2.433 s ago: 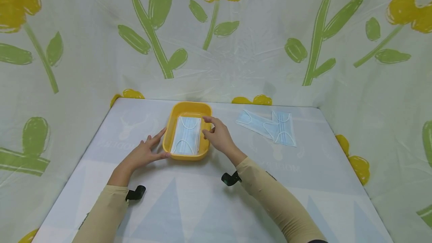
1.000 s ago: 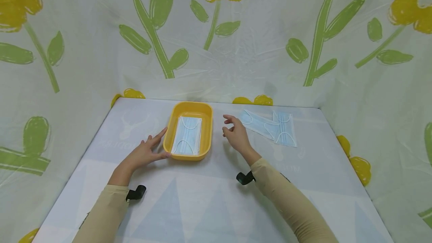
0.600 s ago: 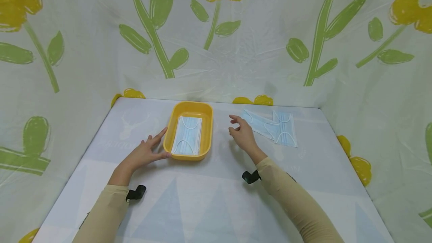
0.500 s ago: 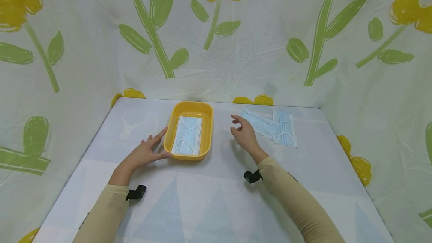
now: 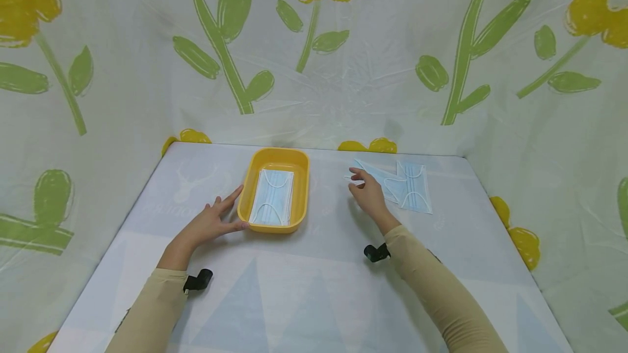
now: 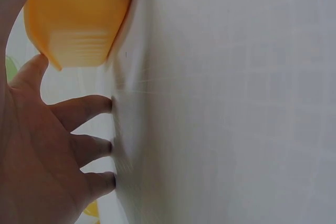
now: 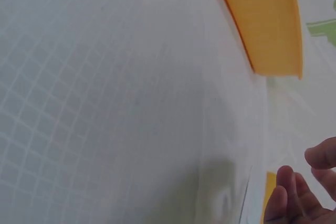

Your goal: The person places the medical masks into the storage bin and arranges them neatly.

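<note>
My left hand [image 5: 208,223] rests beside a yellow plastic tray [image 5: 303,200], fingers spread, with thumb and index fingertip at its left rim. In the left wrist view, the other fingertips [image 6: 107,179] press on the table. Inside the tray lies a neat stack of pale blue face masks [image 5: 271,192]. Over the near left end of a slanted face mask [image 5: 380,172] on the table hovers my right hand [image 5: 370,196], its thumb and index finger apart and nothing held. Part of that mask is hidden by the hand. Its right end meets another face mask [image 5: 418,187], lying lengthwise.
A pale table [image 5: 304,298] with printed triangles carries everything. Behind and at both sides hangs a white curtain [image 5: 373,91] with yellow flowers and green leaves. Small black wrist cameras [image 5: 376,253] sit on both forearms.
The right hand has moved from the tray's right rim rightward to the slanted mask on the table. My left hand and the tray have stayed in place.
</note>
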A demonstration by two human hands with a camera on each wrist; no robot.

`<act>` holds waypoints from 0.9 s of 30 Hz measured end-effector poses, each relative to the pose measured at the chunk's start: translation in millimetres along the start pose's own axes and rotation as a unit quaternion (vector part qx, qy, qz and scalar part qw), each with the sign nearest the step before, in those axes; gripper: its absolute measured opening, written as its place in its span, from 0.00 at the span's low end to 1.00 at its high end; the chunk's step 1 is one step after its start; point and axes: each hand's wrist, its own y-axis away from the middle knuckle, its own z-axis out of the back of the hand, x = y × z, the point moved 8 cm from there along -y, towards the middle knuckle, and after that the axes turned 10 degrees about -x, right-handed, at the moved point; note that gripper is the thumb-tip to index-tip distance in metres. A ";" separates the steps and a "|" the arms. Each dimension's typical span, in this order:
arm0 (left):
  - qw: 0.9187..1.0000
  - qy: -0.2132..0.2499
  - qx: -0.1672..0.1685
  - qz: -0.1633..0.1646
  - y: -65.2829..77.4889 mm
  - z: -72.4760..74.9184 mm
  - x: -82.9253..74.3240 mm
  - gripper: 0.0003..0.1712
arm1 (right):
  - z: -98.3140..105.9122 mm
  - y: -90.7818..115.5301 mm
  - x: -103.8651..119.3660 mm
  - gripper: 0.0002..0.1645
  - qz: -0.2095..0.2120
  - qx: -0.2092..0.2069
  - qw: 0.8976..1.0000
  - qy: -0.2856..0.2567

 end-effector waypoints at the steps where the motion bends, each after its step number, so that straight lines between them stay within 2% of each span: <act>1: 1.000 0.000 0.000 0.001 0.1 0.0 0.3 0.62 | 0.4 -0.5 -1.2 0.28 -0.004 0.001 1.000 0.000; 17: 1.000 0.000 0.001 0.004 2.7 1.2 0.0 0.62 | 12.7 -7.6 -22.8 0.29 -0.032 0.002 0.999 0.024; 27: 1.000 0.011 0.005 0.015 1.8 0.2 1.0 0.62 | 26.7 -18.2 -36.9 0.31 -0.038 -0.022 0.997 0.057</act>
